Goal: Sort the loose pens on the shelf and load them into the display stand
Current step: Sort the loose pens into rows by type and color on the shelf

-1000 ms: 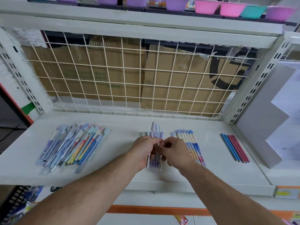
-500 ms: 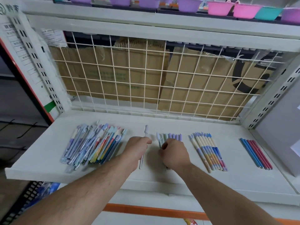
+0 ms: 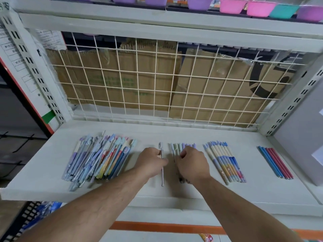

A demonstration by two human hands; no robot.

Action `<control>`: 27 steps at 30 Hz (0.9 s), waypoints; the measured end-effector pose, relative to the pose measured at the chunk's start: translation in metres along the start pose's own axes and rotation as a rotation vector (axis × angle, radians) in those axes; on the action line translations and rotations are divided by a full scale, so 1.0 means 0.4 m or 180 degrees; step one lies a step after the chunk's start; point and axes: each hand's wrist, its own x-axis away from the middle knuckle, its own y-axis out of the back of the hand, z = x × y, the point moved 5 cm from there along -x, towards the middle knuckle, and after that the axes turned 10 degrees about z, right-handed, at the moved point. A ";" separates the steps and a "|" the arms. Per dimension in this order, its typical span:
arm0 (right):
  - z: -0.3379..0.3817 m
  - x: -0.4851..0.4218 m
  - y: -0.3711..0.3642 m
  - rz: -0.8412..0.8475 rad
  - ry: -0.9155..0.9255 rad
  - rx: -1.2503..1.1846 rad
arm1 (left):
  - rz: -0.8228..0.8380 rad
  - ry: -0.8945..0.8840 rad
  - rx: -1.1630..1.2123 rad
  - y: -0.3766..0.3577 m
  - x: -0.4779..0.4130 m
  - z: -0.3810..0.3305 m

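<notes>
Pale pen (image 3: 162, 165) pinched mid-barrel by L hand (image 3: 150, 161) — light, stiff, slick, best held there; R hand (image 3: 191, 165) curled round lilac pens (image 3: 185, 146).

Left hand (image 3: 151, 161) pinches pale pen (image 3: 162, 173) (right hand (image 3: 192, 165) curls over pen row (image 3: 181, 146)).
</notes>
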 end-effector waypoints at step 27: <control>-0.128 0.060 0.164 -0.0473 0.0233 0.0277 | -0.0529 -0.0117 -0.1289 -0.119 -0.011 -0.105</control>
